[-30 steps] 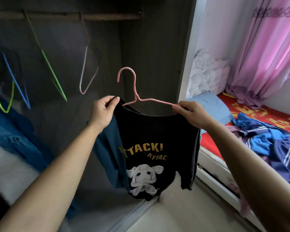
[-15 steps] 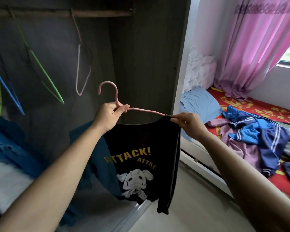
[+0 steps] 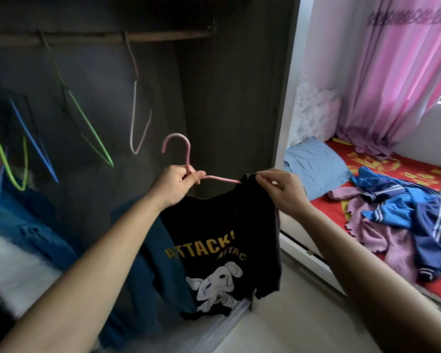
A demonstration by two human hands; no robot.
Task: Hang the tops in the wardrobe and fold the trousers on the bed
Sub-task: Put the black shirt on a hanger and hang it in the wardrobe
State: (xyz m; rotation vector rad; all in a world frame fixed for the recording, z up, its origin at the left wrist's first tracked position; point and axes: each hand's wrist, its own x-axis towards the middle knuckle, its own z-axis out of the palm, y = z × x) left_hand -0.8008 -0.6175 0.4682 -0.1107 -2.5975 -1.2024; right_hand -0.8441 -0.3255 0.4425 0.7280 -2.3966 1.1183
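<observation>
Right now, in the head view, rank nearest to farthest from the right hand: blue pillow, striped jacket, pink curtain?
1. Blue pillow, just beyond the right hand.
2. Striped jacket, farther right on the bed.
3. Pink curtain, far back, upper right.

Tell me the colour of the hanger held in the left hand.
The hanger is pink; the head view shows it clearly against the dark wardrobe.

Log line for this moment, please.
left hand: grips pink hanger | right hand: pinches black T-shirt shoulder | hanger not yet on rail
</observation>
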